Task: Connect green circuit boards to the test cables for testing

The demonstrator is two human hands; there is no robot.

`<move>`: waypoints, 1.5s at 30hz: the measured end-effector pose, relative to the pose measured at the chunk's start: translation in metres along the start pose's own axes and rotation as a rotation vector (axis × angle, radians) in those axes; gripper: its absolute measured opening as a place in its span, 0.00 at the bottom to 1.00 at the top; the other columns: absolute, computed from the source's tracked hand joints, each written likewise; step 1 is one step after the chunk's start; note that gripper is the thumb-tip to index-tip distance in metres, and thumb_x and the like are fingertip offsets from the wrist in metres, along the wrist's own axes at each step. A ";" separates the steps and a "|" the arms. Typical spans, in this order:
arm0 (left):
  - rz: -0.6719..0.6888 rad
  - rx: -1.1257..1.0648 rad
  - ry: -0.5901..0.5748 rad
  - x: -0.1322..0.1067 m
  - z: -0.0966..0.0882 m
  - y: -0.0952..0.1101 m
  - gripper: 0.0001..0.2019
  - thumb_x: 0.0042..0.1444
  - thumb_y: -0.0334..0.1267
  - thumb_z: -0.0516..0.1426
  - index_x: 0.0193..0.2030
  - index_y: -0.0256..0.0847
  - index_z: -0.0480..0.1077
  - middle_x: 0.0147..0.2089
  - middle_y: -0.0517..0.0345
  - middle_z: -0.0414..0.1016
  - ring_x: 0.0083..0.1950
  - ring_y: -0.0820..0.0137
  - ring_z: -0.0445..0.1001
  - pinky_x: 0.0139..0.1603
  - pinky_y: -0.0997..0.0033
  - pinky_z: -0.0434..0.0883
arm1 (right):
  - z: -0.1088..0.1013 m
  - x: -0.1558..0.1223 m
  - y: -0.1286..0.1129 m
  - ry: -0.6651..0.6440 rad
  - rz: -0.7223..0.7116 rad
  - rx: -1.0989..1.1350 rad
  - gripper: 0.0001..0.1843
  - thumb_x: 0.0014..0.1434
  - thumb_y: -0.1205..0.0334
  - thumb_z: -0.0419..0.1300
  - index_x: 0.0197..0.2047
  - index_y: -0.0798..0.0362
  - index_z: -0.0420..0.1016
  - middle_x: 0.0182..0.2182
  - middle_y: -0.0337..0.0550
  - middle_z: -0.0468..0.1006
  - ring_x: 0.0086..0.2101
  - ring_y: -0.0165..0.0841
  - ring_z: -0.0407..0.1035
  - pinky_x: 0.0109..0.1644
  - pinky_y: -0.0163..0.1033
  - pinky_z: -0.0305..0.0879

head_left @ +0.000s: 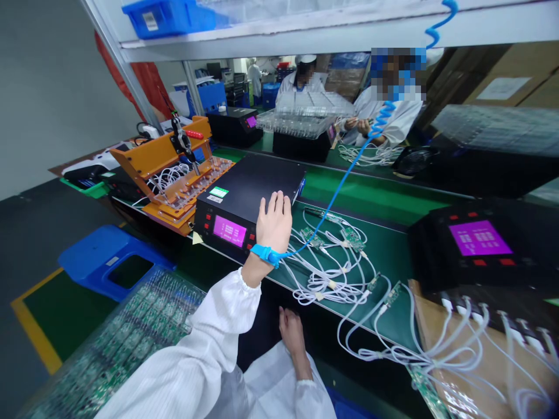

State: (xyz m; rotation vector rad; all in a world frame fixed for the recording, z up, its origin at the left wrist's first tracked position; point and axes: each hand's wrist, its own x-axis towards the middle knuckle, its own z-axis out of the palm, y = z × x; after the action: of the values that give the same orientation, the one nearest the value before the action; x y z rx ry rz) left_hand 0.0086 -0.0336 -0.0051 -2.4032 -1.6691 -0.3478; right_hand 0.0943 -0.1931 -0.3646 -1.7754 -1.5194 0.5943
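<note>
My left hand (274, 224) is stretched out flat, back up, over the front right corner of a black tester box (257, 177) with a lit purple screen. Whether the fingers touch the box, I cannot tell. A blue wrist strap (266, 255) with a coiled cord circles that wrist. Lower down, below the bench edge and close to my lap, my right hand (292, 329) has its fingers curled, with nothing visible in them. To the right of my left hand lie bundled white cables (327, 282) joined to small green circuit boards (353, 237).
An orange fixture (152, 154) with a toggle clamp stands left of the box. Another tester (463, 244) sits at right with cables plugged in. A tray of circuit boards (126, 337) and a blue stool (111, 256) are at lower left. Co-workers sit across the bench.
</note>
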 end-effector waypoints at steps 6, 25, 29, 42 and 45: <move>-0.005 -0.006 0.002 0.000 0.001 -0.001 0.29 0.71 0.27 0.43 0.77 0.27 0.57 0.80 0.40 0.54 0.81 0.56 0.53 0.80 0.47 0.54 | 0.004 0.000 0.004 0.023 -0.019 0.009 0.33 0.73 0.35 0.40 0.23 0.46 0.56 0.23 0.45 0.72 0.28 0.41 0.68 0.37 0.45 0.60; 0.001 -0.001 -0.002 0.000 -0.001 0.000 0.29 0.71 0.27 0.42 0.77 0.25 0.56 0.80 0.39 0.54 0.81 0.55 0.53 0.80 0.46 0.53 | -0.004 0.000 -0.003 -0.005 -0.032 -0.035 0.37 0.74 0.32 0.33 0.23 0.47 0.57 0.22 0.43 0.70 0.26 0.35 0.64 0.38 0.41 0.58; 0.005 0.002 -0.004 0.000 -0.001 0.000 0.29 0.71 0.27 0.42 0.77 0.25 0.56 0.80 0.39 0.54 0.81 0.55 0.53 0.80 0.46 0.53 | -0.002 -0.001 -0.001 -0.011 -0.036 -0.042 0.37 0.75 0.34 0.33 0.23 0.47 0.58 0.22 0.43 0.70 0.26 0.35 0.64 0.38 0.41 0.58; 0.023 -0.047 0.016 -0.001 -0.002 -0.001 0.29 0.70 0.29 0.44 0.76 0.24 0.57 0.79 0.36 0.54 0.81 0.53 0.54 0.80 0.45 0.53 | -0.011 -0.014 -0.015 -0.046 0.037 0.025 0.19 0.73 0.49 0.47 0.40 0.50 0.73 0.33 0.48 0.79 0.37 0.41 0.76 0.48 0.47 0.73; 0.017 -0.107 0.070 0.002 0.005 -0.006 0.29 0.69 0.29 0.45 0.75 0.23 0.60 0.78 0.32 0.57 0.80 0.52 0.56 0.79 0.43 0.54 | -0.047 -0.029 -0.057 -0.256 0.014 0.166 0.21 0.67 0.58 0.57 0.61 0.51 0.72 0.45 0.49 0.81 0.42 0.37 0.78 0.53 0.47 0.76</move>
State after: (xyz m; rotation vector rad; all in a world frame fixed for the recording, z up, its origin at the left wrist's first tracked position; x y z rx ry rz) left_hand 0.0045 -0.0283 -0.0091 -2.4486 -1.6383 -0.5254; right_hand 0.0863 -0.2289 -0.2941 -1.6318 -1.5765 0.9567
